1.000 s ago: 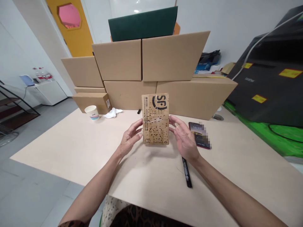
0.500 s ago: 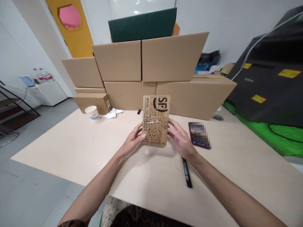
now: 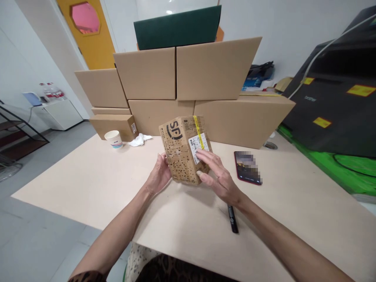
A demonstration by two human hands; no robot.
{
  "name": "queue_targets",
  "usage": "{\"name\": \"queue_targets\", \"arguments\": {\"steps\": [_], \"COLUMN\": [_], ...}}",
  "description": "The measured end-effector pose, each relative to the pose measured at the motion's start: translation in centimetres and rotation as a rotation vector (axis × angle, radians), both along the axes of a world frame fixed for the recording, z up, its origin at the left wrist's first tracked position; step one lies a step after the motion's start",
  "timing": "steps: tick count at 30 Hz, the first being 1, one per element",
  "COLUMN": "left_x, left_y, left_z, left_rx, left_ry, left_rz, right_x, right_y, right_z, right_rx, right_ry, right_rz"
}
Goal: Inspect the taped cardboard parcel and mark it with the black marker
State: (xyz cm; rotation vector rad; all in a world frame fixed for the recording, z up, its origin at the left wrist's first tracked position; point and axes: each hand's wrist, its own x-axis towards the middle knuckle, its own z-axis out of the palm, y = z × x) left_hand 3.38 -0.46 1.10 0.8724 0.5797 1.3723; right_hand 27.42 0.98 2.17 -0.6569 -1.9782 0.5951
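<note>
A small cardboard parcel box [image 3: 178,160] with SF lettering and scattered dark marks is tilted just above the table, its front and right faces showing. My left hand [image 3: 158,176] grips its lower left edge, with the fingers partly hidden behind it. On the right face are a white label [image 3: 193,144] and a yellow strip [image 3: 196,123]. My right hand [image 3: 220,178] has its fingers stretched out against the label, the thumb apart near the lower corner. A black marker [image 3: 232,220] lies below my right wrist, its upper end hidden.
Large cardboard boxes [image 3: 217,70] are stacked along the back, a dark green box [image 3: 178,29] on top. A phone [image 3: 243,168] lies to the right. At the left are a paper cup [image 3: 113,140] and crumpled tissue [image 3: 140,140] on the table [image 3: 73,176].
The parcel has turned and tilted, bringing its labelled side into view. My right hand has moved from its right edge onto the label. My left hand has shifted slightly behind the left edge.
</note>
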Motion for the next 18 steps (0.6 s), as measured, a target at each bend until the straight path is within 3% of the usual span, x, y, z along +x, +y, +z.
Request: {"name": "queue_targets", "arguments": {"steps": [7,13,16,18], "left_x": [-0.1,-1.0,-1.4,-1.5], "left_y": [0.5,1.5,1.7,1.8], "left_z": [-0.7,-2.4,-2.5,-2.3], "left_rx": [-0.065,-0.274,-0.344,-0.359], "left_ry": [-0.176,-0.220,-0.233,-0.213], "left_rz": [-0.085,-0.064,-0.085,-0.121], "right_x": [-0.7,-1.8,-1.8,-1.5], "right_y": [-0.7,-2.1,-1.9,-1.0], "right_z": [-1.2,-2.0,-2.2,-2.6], "right_rx": [0.257,0.341,0.304,0.138], "right_ry": [-0.217,-0.223,-0.006,0.167], "right_rz": [0.100,0.166,-0.084,-0.309]}}
